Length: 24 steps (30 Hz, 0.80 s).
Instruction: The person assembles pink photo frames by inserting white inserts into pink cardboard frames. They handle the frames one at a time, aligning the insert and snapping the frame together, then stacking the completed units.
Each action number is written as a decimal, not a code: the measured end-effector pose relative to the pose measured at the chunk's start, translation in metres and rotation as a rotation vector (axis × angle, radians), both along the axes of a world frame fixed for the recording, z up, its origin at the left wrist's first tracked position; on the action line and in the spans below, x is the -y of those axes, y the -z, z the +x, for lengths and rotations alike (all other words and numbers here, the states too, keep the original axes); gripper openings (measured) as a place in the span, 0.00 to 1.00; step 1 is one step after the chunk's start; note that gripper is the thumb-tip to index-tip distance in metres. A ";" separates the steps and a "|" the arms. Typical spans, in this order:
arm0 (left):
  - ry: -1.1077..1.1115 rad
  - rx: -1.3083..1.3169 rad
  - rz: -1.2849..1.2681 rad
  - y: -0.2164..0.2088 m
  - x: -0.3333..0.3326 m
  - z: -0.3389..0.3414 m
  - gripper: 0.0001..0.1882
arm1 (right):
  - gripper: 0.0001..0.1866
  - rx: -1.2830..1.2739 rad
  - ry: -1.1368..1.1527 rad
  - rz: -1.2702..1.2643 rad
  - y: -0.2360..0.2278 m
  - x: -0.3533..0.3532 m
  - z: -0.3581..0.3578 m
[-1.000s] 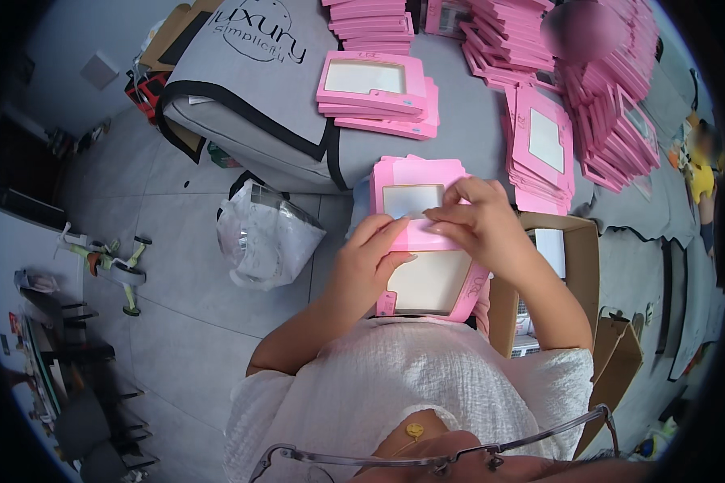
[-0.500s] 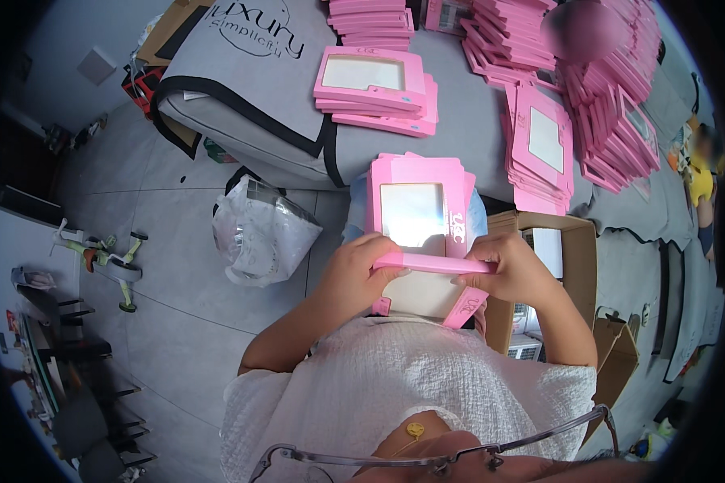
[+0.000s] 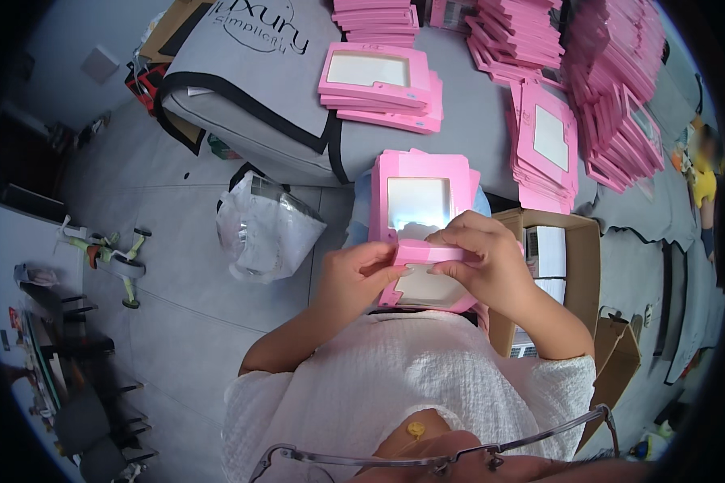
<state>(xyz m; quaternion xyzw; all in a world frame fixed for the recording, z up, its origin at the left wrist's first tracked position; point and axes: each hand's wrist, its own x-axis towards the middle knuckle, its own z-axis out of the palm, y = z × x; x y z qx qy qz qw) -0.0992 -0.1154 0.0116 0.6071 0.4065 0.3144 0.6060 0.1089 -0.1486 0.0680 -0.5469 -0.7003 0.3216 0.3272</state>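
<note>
Over my lap, a pink windowed cardboard box stands tilted on edge, its narrow pink side facing up. My left hand pinches its left end between thumb and fingers. Closed on the same upper edge, further right, is my right hand, thumb in front and fingers behind. Beneath and beyond lies a stack of flat pink boxes with clear windows, resting on my lap. My fingers hide part of the held box.
Several stacks of pink boxes lie on the grey sofa ahead. An open carton with white items stands at my right. Left of my lap sits a filled plastic bag on the tiled floor, with a child's bike further left.
My right hand has slid left along the box's upper edge, closer to my left hand. The held box has shifted slightly and turned a little.
</note>
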 end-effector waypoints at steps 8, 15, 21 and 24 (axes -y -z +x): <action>-0.006 -0.028 0.205 0.011 0.009 -0.004 0.16 | 0.11 -0.018 -0.040 0.084 0.000 0.003 0.000; -0.021 -0.040 0.389 -0.003 0.019 -0.001 0.17 | 0.07 0.186 -0.091 0.062 -0.007 0.003 -0.004; 0.029 -0.085 0.668 0.006 0.014 -0.003 0.16 | 0.09 0.221 -0.093 0.080 -0.002 0.004 -0.001; -0.049 -0.056 0.671 0.011 0.012 -0.003 0.14 | 0.09 0.150 -0.106 0.042 -0.001 0.004 0.020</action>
